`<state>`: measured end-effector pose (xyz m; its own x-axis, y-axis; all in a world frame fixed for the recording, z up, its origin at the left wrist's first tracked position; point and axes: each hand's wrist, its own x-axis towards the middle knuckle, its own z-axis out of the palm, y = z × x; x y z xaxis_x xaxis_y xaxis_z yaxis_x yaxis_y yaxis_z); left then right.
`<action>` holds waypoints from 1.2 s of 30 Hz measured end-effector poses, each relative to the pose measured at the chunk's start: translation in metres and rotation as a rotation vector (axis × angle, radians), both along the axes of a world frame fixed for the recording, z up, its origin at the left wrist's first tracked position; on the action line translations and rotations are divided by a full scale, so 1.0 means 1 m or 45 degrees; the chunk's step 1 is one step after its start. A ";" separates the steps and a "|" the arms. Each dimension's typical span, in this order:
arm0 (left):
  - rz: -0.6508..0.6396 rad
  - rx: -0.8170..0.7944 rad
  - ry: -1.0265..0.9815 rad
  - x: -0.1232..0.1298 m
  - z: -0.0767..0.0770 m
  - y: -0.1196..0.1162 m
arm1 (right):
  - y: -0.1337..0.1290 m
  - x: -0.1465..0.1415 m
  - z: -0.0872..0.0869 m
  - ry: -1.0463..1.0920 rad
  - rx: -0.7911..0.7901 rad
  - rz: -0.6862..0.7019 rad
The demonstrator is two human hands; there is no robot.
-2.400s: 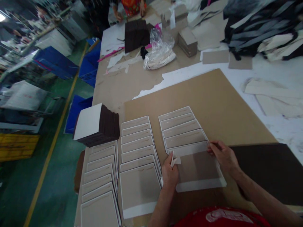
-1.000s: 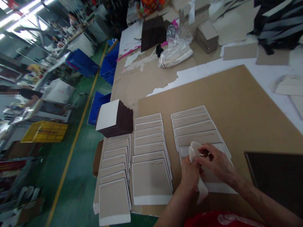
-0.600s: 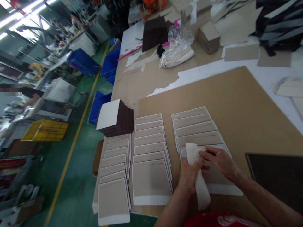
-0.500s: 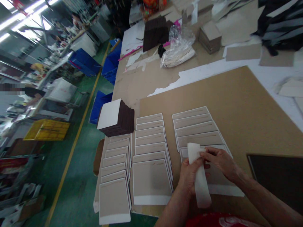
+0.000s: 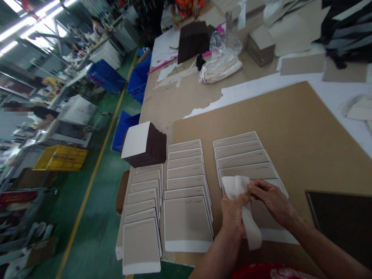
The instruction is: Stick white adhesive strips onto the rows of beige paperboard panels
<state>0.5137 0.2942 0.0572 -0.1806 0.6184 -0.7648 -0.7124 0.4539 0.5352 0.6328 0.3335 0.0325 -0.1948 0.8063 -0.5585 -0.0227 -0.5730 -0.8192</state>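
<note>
My left hand (image 5: 233, 215) is closed around a bundle of soft white strips (image 5: 252, 231), whose upper end fans out above the thumb and whose tail hangs towards me. The thumb and forefinger of my right hand (image 5: 271, 201) are pinched at the right edge of the strips, close to the left thumb. Both hands are over the right-hand row of overlapping beige panels with white borders (image 5: 241, 157), hiding part of the nearest one. More such panels lie overlapped in a middle row (image 5: 187, 219) and a left row (image 5: 140, 242).
A tall stack of dark-edged sheets with a white top (image 5: 137, 139) stands behind the left row. A dark board (image 5: 338, 221) lies at my right. Farther back are a clear plastic bag (image 5: 221, 66) and a dark stack (image 5: 193, 40). Blue bins (image 5: 124, 126) stand beside the table.
The upper end of the white strips has spread to the left, and their tail has bent. My right fingers stay pinched at the edge. The view has shifted slightly.
</note>
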 end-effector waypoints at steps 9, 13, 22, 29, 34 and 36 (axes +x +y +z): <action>0.045 0.049 0.031 0.006 -0.004 -0.003 | -0.003 0.002 -0.013 0.110 -0.106 0.052; -0.032 0.097 -0.055 0.006 -0.002 -0.007 | 0.001 0.003 -0.010 0.069 -0.130 0.099; 0.021 0.082 -0.054 0.000 -0.013 -0.006 | 0.007 0.007 -0.004 -0.252 0.063 0.215; 0.184 0.028 0.055 0.004 -0.013 -0.003 | -0.002 0.004 -0.012 0.003 -0.028 0.120; 0.130 0.149 -0.031 0.006 -0.011 -0.004 | -0.009 -0.001 -0.011 0.205 -0.190 0.035; 0.128 0.175 -0.089 0.006 -0.011 -0.006 | -0.014 -0.004 -0.010 0.298 -0.269 -0.027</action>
